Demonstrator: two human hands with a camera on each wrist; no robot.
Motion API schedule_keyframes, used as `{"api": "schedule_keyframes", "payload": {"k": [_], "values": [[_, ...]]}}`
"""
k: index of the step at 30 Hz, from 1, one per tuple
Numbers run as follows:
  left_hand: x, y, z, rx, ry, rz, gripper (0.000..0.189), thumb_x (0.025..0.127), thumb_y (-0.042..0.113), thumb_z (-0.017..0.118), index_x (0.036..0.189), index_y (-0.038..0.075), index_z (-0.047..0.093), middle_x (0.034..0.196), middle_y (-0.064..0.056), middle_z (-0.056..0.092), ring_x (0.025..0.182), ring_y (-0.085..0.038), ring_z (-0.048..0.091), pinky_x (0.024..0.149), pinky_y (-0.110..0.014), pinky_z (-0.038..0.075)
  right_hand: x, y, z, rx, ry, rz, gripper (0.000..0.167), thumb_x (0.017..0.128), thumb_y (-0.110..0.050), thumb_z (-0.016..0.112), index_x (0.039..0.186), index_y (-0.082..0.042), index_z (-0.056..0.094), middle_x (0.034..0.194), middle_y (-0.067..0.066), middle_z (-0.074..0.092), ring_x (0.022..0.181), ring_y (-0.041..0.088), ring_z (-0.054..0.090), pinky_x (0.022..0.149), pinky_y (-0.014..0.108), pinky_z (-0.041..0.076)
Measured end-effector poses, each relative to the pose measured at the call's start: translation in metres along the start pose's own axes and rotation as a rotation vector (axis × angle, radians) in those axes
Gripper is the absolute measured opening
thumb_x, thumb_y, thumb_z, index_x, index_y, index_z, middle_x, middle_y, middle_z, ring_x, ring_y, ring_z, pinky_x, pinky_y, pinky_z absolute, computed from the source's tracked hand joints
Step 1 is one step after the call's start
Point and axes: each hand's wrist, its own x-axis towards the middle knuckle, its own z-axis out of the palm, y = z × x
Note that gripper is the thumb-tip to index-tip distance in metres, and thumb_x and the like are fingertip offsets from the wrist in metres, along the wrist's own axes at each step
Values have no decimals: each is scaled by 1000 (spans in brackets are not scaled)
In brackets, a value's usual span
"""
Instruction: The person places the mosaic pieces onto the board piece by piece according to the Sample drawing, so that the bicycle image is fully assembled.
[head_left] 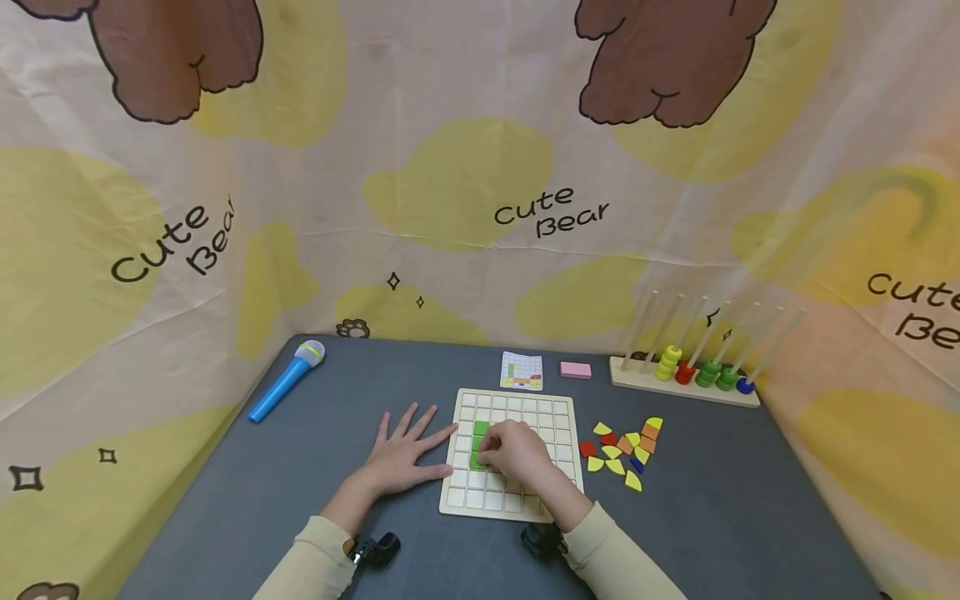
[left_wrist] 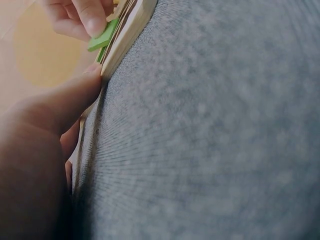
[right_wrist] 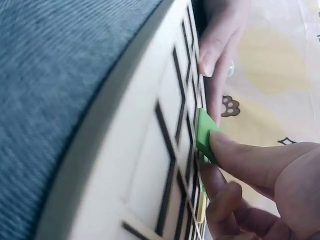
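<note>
A square wooden grid board (head_left: 517,397) with white cells lies on the dark table. My right hand (head_left: 519,454) is over its middle and pinches a small green square tile (right_wrist: 204,134) between thumb and fingers. The tile tilts close over the cells, its lower edge near the board in the right wrist view. Other green tiles (head_left: 480,428) sit in a column on the board, partly hidden by that hand. My left hand (head_left: 401,458) lies with fingers spread at the board's left edge, thumb and a fingertip right at the rim.
Loose yellow, red, orange and blue pieces (head_left: 615,467) are scattered right of the board. Behind it lie a printed pattern card (head_left: 521,372) and a pink block (head_left: 575,370). A peg stand with colored rings (head_left: 622,372) stands back right, a blue toy microphone (head_left: 281,387) back left.
</note>
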Motion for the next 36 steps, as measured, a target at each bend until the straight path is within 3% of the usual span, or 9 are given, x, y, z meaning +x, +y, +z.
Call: {"api": "schedule_keyframes", "payload": {"k": [12,21,36], "values": [[1,-1,0,1,-14,-1,74,90,76,49,156,45,34,170,-1,17,157,-38,3,116,-73,-4,2,3,3,61,15,57,19,78,-24,89,79,-18,71,67,-9,60,60,9,55,56,27,43],[2,-1,1,-5,-12,-6,75,90,77,49,156,45,33,170,-1,17,157,-38,3,116,-73,-5,-5,-1,-27,19,83,50,17,81,-23,86,88,-14,74,72,-7,62,63,11,54,56,29,42],[3,0,0,-26,-21,-5,76,90,76,51,156,44,34,170,-2,17,157,-38,1,115,-74,-6,-21,19,-64,72,160,169,17,84,-22,84,96,-13,76,77,-5,65,71,15,57,59,29,44]]}}
